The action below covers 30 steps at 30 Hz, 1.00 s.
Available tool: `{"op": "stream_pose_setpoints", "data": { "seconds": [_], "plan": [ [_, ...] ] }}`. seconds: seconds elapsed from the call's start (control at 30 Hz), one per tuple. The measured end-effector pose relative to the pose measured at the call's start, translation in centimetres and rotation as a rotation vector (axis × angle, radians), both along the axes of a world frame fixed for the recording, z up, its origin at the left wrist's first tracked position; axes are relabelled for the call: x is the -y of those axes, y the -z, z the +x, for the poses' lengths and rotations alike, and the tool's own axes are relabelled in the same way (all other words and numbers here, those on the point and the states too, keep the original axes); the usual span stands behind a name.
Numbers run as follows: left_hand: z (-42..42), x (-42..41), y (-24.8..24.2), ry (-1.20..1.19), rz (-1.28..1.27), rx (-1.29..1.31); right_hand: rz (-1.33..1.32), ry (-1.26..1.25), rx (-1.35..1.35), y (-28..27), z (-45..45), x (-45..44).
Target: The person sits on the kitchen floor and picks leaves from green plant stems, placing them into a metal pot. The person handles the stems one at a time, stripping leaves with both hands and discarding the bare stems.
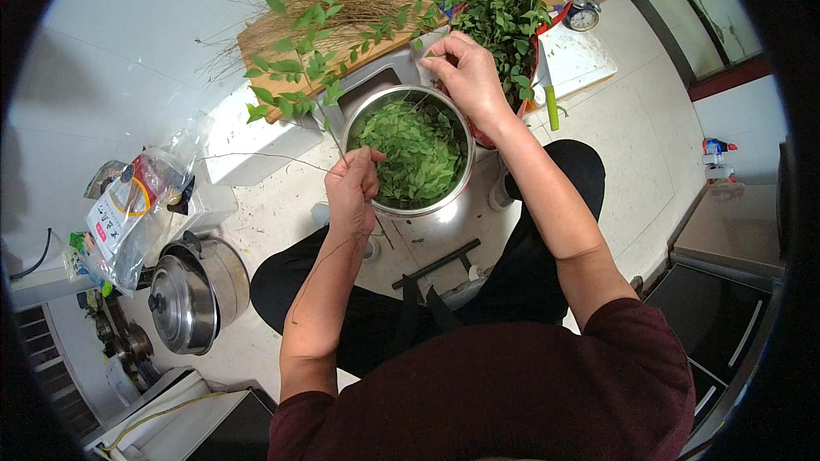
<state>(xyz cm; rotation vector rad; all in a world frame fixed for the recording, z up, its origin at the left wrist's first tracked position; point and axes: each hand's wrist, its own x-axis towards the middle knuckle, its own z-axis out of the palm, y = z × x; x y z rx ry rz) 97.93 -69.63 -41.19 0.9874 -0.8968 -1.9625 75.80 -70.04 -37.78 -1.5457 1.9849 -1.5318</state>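
My left hand [352,189] pinches thin stems at the left rim of a steel pot [466,169]. One of them is a leafy green sprig [301,67] that rises up and away over a wooden cutting board. Loose green leaves [416,150] fill much of the pot, which stands on the floor between my feet. Above its far right rim is my right hand [471,77], thumb and forefinger drawn together. Whether anything is pinched there is unclear. Just beyond that hand, a red-rimmed bag [564,6] holds a heap of leafy branches [506,19].
Bare twigs [365,3] lie across the wooden cutting board [275,93]. A green-handled knife [551,107] and an alarm clock [582,15] are at the right. To the left are a white foam box [256,147], plastic packaging [131,198] and a lidded steel pot [186,307].
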Motion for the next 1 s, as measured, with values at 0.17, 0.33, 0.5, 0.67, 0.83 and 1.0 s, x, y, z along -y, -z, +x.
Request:
{"op": "stream_pose_setpoints", "data": {
  "seconds": [0.17, 0.33, 0.5, 0.67, 0.83, 1.0],
  "plan": [
    [0.4, 0.2, -0.1, -0.007, 0.006, -0.021, -0.164, 0.281, -0.167, -1.0, -1.4, 0.0],
    [0.6, 0.5, -0.2, -0.035, 0.001, -0.043, 0.181, -0.07, 0.628, 0.4, -2.2, -0.1],
    [0.6, 0.5, -0.2, -0.03, -0.005, -0.043, 0.11, -0.281, 1.017, -0.9, -1.0, -0.2],
    [0.6, 0.3, -0.2, -0.012, 0.017, -0.02, 0.101, -0.229, 0.874, -1.1, -0.3, 0.2],
    [0.3, 0.1, -0.1, 0.018, 0.013, -0.025, 0.031, -0.169, 0.794, 0.1, -1.0, 0.3],
    [0.6, 0.0, -0.2, 0.01, 0.013, -0.031, -0.045, 0.131, 0.584, -0.5, -1.3, 0.3]
  ]
}}
